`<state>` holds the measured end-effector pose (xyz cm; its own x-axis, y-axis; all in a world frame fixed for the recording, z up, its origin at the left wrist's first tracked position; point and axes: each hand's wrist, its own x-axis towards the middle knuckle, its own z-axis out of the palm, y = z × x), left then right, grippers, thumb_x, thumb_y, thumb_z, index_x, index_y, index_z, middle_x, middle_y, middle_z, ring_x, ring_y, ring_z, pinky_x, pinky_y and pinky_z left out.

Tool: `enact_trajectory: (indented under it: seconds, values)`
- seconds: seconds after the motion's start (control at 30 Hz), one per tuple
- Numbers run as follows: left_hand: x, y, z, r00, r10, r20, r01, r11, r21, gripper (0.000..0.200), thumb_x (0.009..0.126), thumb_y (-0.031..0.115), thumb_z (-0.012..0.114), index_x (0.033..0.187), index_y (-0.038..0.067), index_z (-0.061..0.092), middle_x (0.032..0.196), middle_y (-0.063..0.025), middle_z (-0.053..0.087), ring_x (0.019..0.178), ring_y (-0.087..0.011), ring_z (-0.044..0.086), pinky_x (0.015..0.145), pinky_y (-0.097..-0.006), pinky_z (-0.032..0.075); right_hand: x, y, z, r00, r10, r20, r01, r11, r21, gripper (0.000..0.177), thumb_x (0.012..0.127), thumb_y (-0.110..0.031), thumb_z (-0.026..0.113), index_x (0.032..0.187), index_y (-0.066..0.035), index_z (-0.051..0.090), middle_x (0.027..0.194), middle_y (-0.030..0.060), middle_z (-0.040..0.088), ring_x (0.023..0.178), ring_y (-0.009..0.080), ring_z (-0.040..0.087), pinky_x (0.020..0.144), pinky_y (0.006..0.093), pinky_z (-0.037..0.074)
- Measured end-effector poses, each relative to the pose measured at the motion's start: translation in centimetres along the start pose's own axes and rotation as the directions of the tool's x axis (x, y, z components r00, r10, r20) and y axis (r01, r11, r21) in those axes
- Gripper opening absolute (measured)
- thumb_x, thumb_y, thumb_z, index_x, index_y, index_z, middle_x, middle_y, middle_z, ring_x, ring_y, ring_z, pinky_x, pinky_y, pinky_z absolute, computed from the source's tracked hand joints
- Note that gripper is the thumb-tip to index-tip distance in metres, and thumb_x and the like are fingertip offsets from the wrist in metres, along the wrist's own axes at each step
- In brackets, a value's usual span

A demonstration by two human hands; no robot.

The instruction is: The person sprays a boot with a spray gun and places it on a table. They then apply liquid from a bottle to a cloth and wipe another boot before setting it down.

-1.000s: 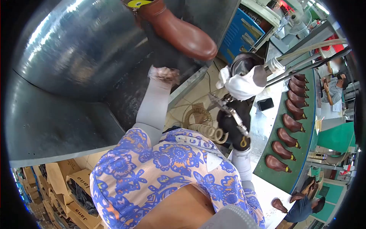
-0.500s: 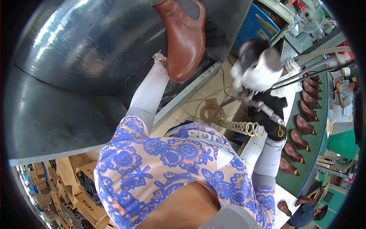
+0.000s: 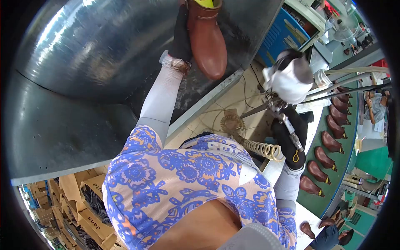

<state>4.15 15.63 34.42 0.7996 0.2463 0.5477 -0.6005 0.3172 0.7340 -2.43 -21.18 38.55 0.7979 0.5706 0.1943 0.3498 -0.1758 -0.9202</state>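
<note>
A brown leather ankle boot is held toe toward me inside the dark metal booth, with something bright yellow in its opening at the top edge. My left hand, in a black glove, is closed on the boot's side; its fingertips are hidden behind it. On the right, my black-gloved right hand grips a spray gun topped by a cup wrapped in white. The gun stands apart from the boot. A pale coiled hose hangs close to my right hand.
Rows of brown boots stand on a green conveyor to the right. The booth's metal edge runs between my arms. Cardboard boxes are stacked at lower left. Other people, one in a dark shirt, are at the right.
My left hand has turned the boot, so its front and yellow-filled opening now show and the elastic side does not. The spray gun and my right hand have shifted slightly.
</note>
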Motion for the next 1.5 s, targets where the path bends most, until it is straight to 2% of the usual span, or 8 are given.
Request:
enact_trajectory:
  seconds: [0.13, 0.47, 0.87, 0.97, 1.1, 1.13, 1.2, 1.5]
  values:
    - [1.2, 3.8, 3.2, 0.993, 0.020, 0.115, 0.029, 0.911, -0.412, 0.054, 0.095, 0.047, 0.043, 0.132, 0.007, 0.042, 0.123, -0.0117, 0.054, 0.108, -0.0253, 0.055, 0.096, -0.0398, 0.043, 1.0, -1.7, 1.3, 0.964, -0.249, 0.092, 0.259, 0.957, -0.128, 0.021, 0.073, -0.005, 0.073, 0.090, -0.003, 0.060, 0.063, 0.0061, 0.058, 0.051, 0.0149, 0.054, 0.050, 0.0289, 0.041]
    - [1.9, 5.3, 1.8, 0.996, 0.073, 0.055, -0.046, 0.920, -0.390, 0.056, 0.093, 0.049, 0.045, 0.129, 0.006, 0.045, 0.119, -0.0125, 0.058, 0.103, -0.0270, 0.058, 0.092, -0.0412, 0.046, 0.6, -2.3, 1.6, 0.984, -0.156, 0.088, 0.177, 0.911, -0.372, 0.023, 0.073, -0.007, 0.064, 0.093, 0.000, 0.057, 0.064, 0.0058, 0.058, 0.054, 0.0119, 0.053, 0.050, 0.0269, 0.040]
    - [2.8, 5.4, 2.4, 0.986, 0.157, 0.055, -0.115, 0.884, -0.454, 0.055, 0.094, 0.048, 0.044, 0.129, 0.006, 0.045, 0.119, -0.0130, 0.058, 0.104, -0.0270, 0.058, 0.092, -0.0413, 0.046, -0.5, -2.7, 2.2, 0.981, -0.157, 0.114, 0.166, 0.983, -0.075, 0.025, 0.068, -0.008, 0.076, 0.084, -0.004, 0.058, 0.068, 0.0100, 0.058, 0.059, 0.0238, 0.059, 0.054, 0.0313, 0.042]
    - [3.3, 4.8, 2.3, 0.982, 0.181, 0.058, -0.132, 0.870, -0.475, 0.055, 0.094, 0.047, 0.044, 0.130, 0.006, 0.045, 0.119, -0.0132, 0.058, 0.104, -0.0271, 0.058, 0.092, -0.0413, 0.046, -0.9, -3.2, 2.6, 0.993, -0.062, -0.100, 0.041, 0.981, -0.192, 0.026, 0.068, -0.004, 0.075, 0.088, -0.003, 0.059, 0.071, 0.0089, 0.061, 0.058, 0.0242, 0.059, 0.054, 0.0319, 0.043]
    - [3.9, 4.5, 2.5, 0.975, 0.210, 0.067, -0.150, 0.854, -0.499, 0.054, 0.094, 0.047, 0.043, 0.130, 0.006, 0.045, 0.119, -0.0134, 0.058, 0.104, -0.0271, 0.057, 0.092, -0.0413, 0.046, -1.2, -3.7, 2.5, 0.997, 0.051, -0.051, -0.061, 0.978, -0.201, 0.031, 0.067, -0.010, 0.077, 0.095, -0.005, 0.064, 0.093, 0.0152, 0.069, 0.102, 0.0286, 0.064, 0.080, 0.0310, 0.049]
    - [4.1, 4.3, 2.5, 0.974, 0.216, 0.071, -0.152, 0.850, -0.505, 0.054, 0.094, 0.047, 0.043, 0.130, 0.006, 0.045, 0.119, -0.0134, 0.058, 0.104, -0.0271, 0.057, 0.092, -0.0413, 0.046, -1.6, -2.6, 3.1, 0.998, -0.046, -0.036, 0.044, 0.998, -0.043, 0.023, 0.075, -0.008, 0.062, 0.095, 0.002, 0.058, 0.070, 0.0038, 0.058, 0.059, 0.0086, 0.051, 0.054, 0.0240, 0.039]
    - [4.5, 3.8, 2.6, 0.970, 0.232, 0.078, -0.159, 0.838, -0.522, 0.054, 0.095, 0.047, 0.043, 0.130, 0.005, 0.045, 0.119, -0.0135, 0.057, 0.104, -0.0271, 0.057, 0.092, -0.0413, 0.046, -1.1, -2.6, 2.7, 0.993, 0.085, -0.086, -0.109, 0.937, -0.333, 0.029, 0.068, -0.010, 0.076, 0.094, -0.005, 0.063, 0.087, 0.0132, 0.069, 0.084, 0.0267, 0.069, 0.073, 0.0319, 0.051]
    - [5.3, 0.0, 4.7, 0.984, 0.155, 0.086, -0.088, 0.847, -0.524, 0.056, 0.094, 0.049, 0.041, 0.131, 0.006, 0.044, 0.122, -0.0126, 0.055, 0.107, -0.0264, 0.055, 0.094, -0.0416, 0.044, -2.8, -2.4, 2.7, 0.978, -0.040, -0.203, 0.005, 0.985, -0.172, 0.023, 0.071, -0.009, 0.070, 0.088, -0.001, 0.057, 0.068, 0.0061, 0.060, 0.056, 0.0146, 0.056, 0.052, 0.0260, 0.041]
